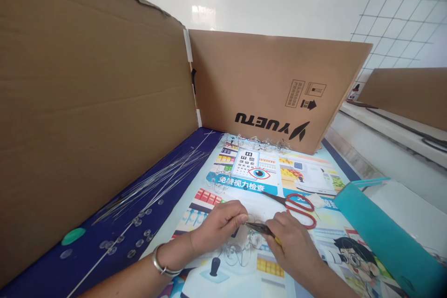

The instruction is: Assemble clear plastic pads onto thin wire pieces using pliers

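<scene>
The right hand (pixel 294 240) is closed around the pliers (pixel 257 227), positioned above the printed sheet (pixel 244 284). Long axis: left to right, right end slightly nearer. Tips point left, toward the left hand (pixel 221 221), whose fingers are pinched; contents cannot be determined.

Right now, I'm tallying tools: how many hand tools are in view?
2. The pliers are in the right hand; the scissors lie just beyond that hand on the printed sheet. Others may be hidden behind the teal box.
</scene>
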Demonstrator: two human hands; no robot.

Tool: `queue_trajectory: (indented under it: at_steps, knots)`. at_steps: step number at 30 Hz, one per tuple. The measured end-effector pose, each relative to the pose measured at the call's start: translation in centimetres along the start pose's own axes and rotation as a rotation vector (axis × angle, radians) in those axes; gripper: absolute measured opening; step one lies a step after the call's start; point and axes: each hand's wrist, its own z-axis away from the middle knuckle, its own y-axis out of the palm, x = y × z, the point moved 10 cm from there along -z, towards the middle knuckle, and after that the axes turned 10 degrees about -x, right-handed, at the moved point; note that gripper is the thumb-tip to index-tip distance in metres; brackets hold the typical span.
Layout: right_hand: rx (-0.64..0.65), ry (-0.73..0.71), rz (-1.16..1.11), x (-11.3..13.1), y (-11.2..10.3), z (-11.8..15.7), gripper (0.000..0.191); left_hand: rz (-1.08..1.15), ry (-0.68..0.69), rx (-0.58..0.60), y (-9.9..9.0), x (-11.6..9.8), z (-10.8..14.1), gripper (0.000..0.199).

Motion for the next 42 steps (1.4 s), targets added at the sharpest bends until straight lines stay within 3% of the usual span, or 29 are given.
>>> queue_trajectory:
  at_steps: [20,42]
  knots:
    - [0.045,0.0,-0.006,-0.25,-0.05,-0.29,0.008,-0.102,0.136,-0.004,0.23,-0.37,0.4,0.023]
    - [0.03,-0.009,0.005,0.02,-0.1,-0.21,0.007,-0.133,0.127,-0.005,0.22,-0.24,0.41,0.024]
